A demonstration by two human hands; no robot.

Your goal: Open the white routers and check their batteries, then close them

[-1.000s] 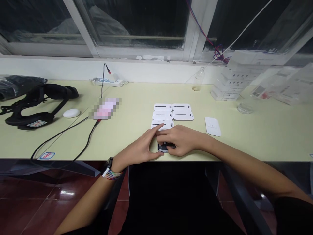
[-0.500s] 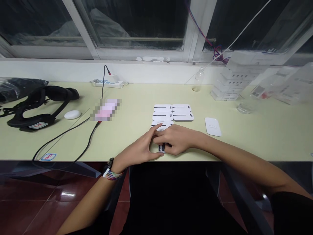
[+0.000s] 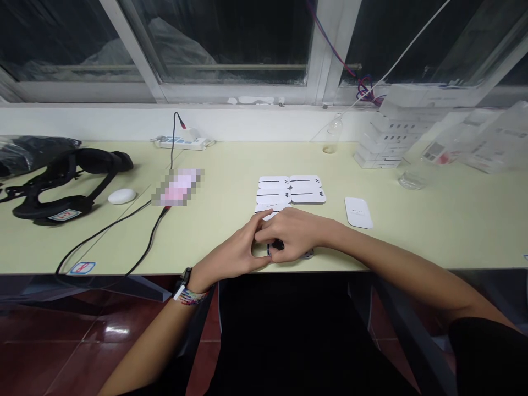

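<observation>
Between my two hands, at the table's front edge, lies a small flat device (image 3: 308,254) that my hands mostly cover. A dark part and a pale right-hand corner of it show. My left hand (image 3: 233,250) curves around its left end, thumb at the near side and forefinger at the far side. Curled over the top is my right hand (image 3: 295,234), its fingertips pressed down on the device. Just beyond the hands several white rounded flat cases (image 3: 307,194) lie in rows, each marked with a black line and a "W". Apart to the right is a plain white rounded cover (image 3: 358,212).
On the left are a black headset (image 3: 61,187), a white oval object (image 3: 122,196), a blurred-out phone (image 3: 177,187) on a black cable, and a power strip (image 3: 181,142). White boxes (image 3: 383,143), a glass bottle (image 3: 332,135) and a clear plastic bottle (image 3: 414,177) stand at the back right.
My right hand has shifted slightly left over the device, and the device's right corner now shows beneath it. My left hand keeps nearly the same place.
</observation>
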